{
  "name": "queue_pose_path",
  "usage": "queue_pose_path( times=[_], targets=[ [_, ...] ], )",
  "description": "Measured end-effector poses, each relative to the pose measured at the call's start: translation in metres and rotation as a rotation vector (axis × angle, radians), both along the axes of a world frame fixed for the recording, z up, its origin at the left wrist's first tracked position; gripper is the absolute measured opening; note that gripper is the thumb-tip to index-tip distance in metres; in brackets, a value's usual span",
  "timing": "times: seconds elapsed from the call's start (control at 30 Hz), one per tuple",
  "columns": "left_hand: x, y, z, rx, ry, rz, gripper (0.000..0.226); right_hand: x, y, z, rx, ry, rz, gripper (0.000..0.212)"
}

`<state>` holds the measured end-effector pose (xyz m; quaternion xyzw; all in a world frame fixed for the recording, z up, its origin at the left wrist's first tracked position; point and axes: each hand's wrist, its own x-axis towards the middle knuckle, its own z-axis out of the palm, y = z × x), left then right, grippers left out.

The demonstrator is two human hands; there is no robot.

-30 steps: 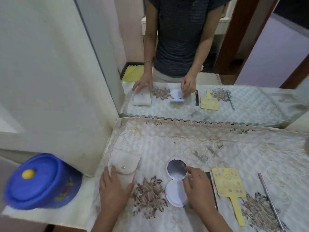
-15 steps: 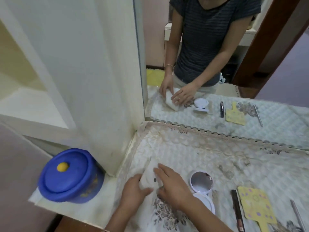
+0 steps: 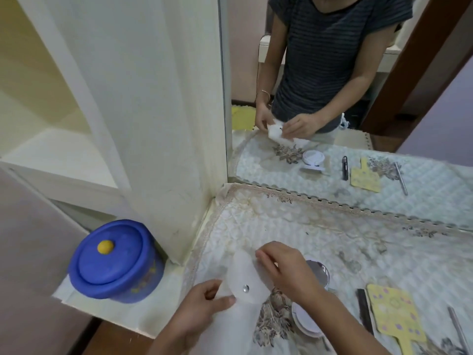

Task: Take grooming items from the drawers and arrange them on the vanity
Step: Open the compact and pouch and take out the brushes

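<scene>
A small white pouch [image 3: 243, 280] with a silver snap button is lifted just above the quilted vanity cover [image 3: 307, 234]. My left hand [image 3: 202, 306] pinches its lower left edge and my right hand [image 3: 286, 272] grips its right side. Behind my right hand an open round compact mirror [image 3: 318, 274] lies flat, its white half [image 3: 304, 324] nearer to me. To its right lie a black comb [image 3: 364, 313], a yellow paddle-shaped hand mirror [image 3: 394, 316] and a thin metal tool [image 3: 458, 329].
A blue lidded tub [image 3: 112, 260] with a yellow knob stands on the ledge left of the vanity, beside a cream cabinet side [image 3: 163, 124]. A wall mirror [image 3: 358, 98] behind the vanity reflects a person and the laid-out items.
My right hand left the compact and joined my left hand on the white pouch, which rose off the cover. The view swung left and closer.
</scene>
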<state>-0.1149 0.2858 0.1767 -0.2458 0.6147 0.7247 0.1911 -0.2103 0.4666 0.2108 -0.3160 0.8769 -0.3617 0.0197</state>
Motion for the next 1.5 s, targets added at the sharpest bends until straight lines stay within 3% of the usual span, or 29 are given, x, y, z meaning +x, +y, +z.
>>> queue_pose_path(
  times=[0.13, 0.27, 0.43, 0.5, 0.57, 0.63, 0.77, 0.87, 1.0, 1.1, 1.27, 1.43, 1.5],
  targets=[
    [0.001, -0.005, 0.006, 0.179, -0.001, 0.079, 0.034, 0.011, 0.003, -0.004, 0.131, 0.001, 0.276, 0.053],
    [0.004, -0.009, 0.01, 0.159, 0.011, 0.023, 0.038, 0.024, 0.005, -0.016, 0.092, 0.038, 0.192, 0.047],
    [0.016, 0.001, 0.01, 0.026, 0.054, -0.054, 0.036, 0.014, 0.003, -0.001, -0.219, -0.084, -0.402, 0.013],
    [0.022, 0.003, 0.012, 0.044, 0.085, -0.036, 0.042, 0.0, 0.009, 0.01, -0.205, -0.055, -0.512, 0.01],
    [0.026, 0.003, 0.013, 0.057, 0.125, -0.046, 0.059, -0.007, 0.013, 0.018, -0.064, 0.077, -0.505, 0.009],
    [0.028, 0.004, 0.014, 0.071, 0.141, -0.044, 0.064, -0.005, 0.012, 0.018, 0.025, 0.04, -0.453, 0.019],
    [0.031, 0.003, 0.02, 0.053, 0.147, 0.015, 0.038, 0.012, 0.007, 0.02, -0.052, 0.141, -0.381, 0.017],
    [0.032, 0.001, 0.022, 0.039, 0.138, 0.072, 0.033, 0.025, 0.005, 0.013, 0.104, 0.241, -0.245, 0.025],
    [0.03, 0.004, 0.024, 0.02, 0.147, 0.052, 0.032, 0.034, -0.006, 0.014, -0.028, 0.042, -0.129, 0.025],
    [0.029, 0.005, 0.024, 0.016, 0.156, 0.04, 0.026, 0.035, -0.009, 0.014, -0.049, -0.051, -0.098, 0.05],
    [0.028, 0.006, 0.023, -0.03, 0.155, 0.033, 0.025, 0.036, -0.007, 0.009, -0.061, -0.104, -0.094, 0.041],
    [0.028, 0.004, 0.023, -0.108, 0.165, -0.005, 0.021, 0.036, -0.006, 0.009, -0.137, -0.287, -0.131, 0.003],
    [0.028, 0.003, 0.022, -0.129, 0.166, -0.031, 0.021, 0.033, -0.004, 0.007, -0.101, -0.394, -0.139, 0.012]
  ],
)
